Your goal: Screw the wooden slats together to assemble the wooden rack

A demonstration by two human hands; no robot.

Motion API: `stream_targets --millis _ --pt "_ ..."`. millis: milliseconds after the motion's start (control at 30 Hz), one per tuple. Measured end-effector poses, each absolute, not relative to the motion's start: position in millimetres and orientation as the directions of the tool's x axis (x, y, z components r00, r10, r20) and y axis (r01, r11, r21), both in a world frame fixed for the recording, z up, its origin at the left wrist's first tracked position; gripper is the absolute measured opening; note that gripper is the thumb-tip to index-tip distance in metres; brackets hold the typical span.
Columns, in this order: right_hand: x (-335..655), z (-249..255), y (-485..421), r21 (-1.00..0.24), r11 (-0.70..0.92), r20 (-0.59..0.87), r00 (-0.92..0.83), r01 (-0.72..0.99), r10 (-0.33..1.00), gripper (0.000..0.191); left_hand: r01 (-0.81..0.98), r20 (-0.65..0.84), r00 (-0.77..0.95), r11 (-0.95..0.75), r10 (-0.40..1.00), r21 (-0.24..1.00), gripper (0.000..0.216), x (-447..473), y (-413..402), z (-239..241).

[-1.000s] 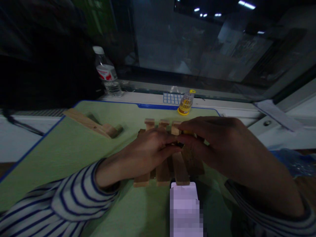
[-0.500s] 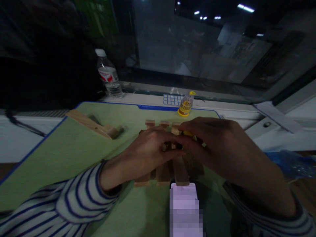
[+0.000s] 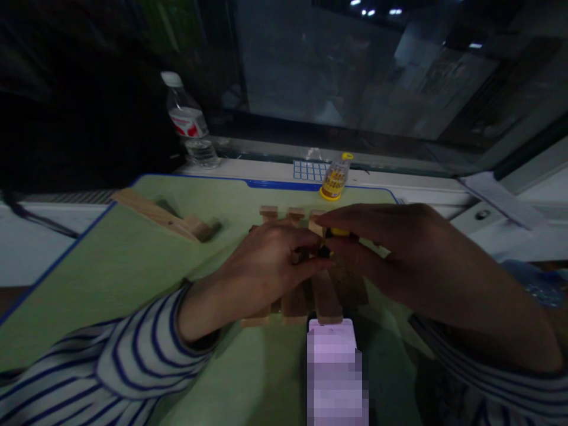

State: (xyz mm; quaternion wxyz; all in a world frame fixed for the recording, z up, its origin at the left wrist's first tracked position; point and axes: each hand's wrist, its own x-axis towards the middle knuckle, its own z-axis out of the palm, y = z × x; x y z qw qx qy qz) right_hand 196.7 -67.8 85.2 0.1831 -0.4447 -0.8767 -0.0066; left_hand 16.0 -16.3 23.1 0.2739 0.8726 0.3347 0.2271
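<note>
Both hands meet over a wooden slatted piece [image 3: 327, 299] on the green table. My left hand [image 3: 266, 260] rests across the slats, thumb and forefinger closed on a small black piece [image 3: 325, 252] with a bit of yellow. Just to its right, my right hand [image 3: 399, 248] pinches a yellow-and-black tool [image 3: 339, 232], which looks like a screwdriver handle. Fingers cover most of both held things, so I cannot tell whether they join. A phone [image 3: 332, 361] with a lit, blurred-out screen lies at the near end of the slats.
A wooden bar with a block at its end [image 3: 155, 214] lies at the table's left. A water bottle [image 3: 190, 127] and a yellow-capped bottle [image 3: 336, 177] stand toward the window. A blue-and-white grid sheet [image 3: 309, 170] lies on the sill. Blue plastic [image 3: 539, 284] is at right.
The whole view has shifted slightly, so most things sit a little higher. My right hand's fingers have shifted, showing more of the yellow-and-black tool. My left hand keeps its pinch.
</note>
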Motion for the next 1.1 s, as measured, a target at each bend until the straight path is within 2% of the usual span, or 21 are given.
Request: stream_targets --millis 500,767,1100 --pt "189.6 83.2 -67.4 -0.031 0.527 0.295 -0.496 0.849 0.817 0.020 0.316 0.144 0.692 -0.475 0.708 0.821 0.016 13.7 -14.7 23.2" --pt "189.8 82.1 -66.9 0.044 0.502 0.318 -0.488 0.864 0.813 0.019 0.310 0.101 0.723 -0.451 0.683 0.837 0.019 12.7 -11.8 20.8" --pt "188.6 82.2 -68.6 0.141 0.475 0.350 -0.493 0.868 0.797 0.018 0.314 0.098 0.775 -0.515 0.625 0.798 0.023 11.9 -10.0 20.7"
